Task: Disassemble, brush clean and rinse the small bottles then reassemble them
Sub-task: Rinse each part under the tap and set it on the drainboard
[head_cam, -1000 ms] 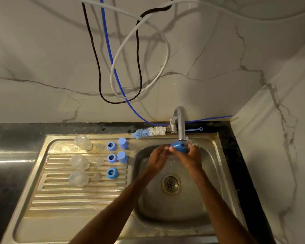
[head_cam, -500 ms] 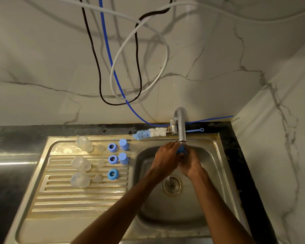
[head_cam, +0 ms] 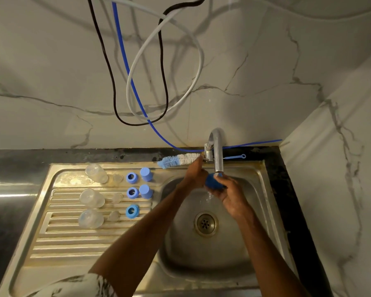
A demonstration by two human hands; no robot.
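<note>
My right hand (head_cam: pixel 229 194) grips a blue bottle cap (head_cam: pixel 213 183) right under the spout of the tap (head_cam: pixel 218 153), over the sink basin (head_cam: pixel 255 211). A little water drips below the cap. My left hand (head_cam: pixel 196 173) reaches up, its fingertips pinching the tap handle (head_cam: pixel 206 156). On the drainboard (head_cam: pixel 84 243) lie three clear bottles (head_cam: pixel 92 198), three clear teats (head_cam: pixel 116 197), three blue rings (head_cam: pixel 132 192) and two blue caps (head_cam: pixel 146 191), laid out in rows.
A blue-and-white bottle brush (head_cam: pixel 178 160) lies on the sink's back rim, left of the tap. A thin blue brush (head_cam: pixel 234 156) lies to the tap's right. The drain (head_cam: pixel 205 224) sits mid-basin. Hoses and cables hang on the marble wall.
My left hand has left the cap and moved up to the tap handle. My right hand keeps the blue cap under the spout.
</note>
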